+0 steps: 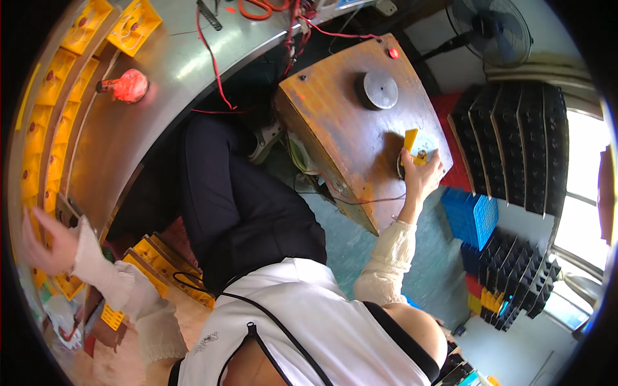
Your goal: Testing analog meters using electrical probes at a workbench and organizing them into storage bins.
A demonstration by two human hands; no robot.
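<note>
My right hand (423,174) is over the top of a worn metal-topped box (341,122). Its thumb and fingers close round a yellow plastic piece (411,138), which sits at a round fitting on the box; part of the piece is hidden by the hand. Far out to the left, my left hand (51,244) reaches beside rows of yellow plastic parts (40,145) with small dark reddish centres. The left fingers are spread, with nothing visible between them.
A round grey metal knob (380,90) and a red button (393,53) stand on the box. An orange-red bottle-shaped object (131,86) is on the metal bench (180,58). Black stacked trays (515,145), a blue crate (470,215) and a fan (486,29) are at right. Red cables hang near the bench.
</note>
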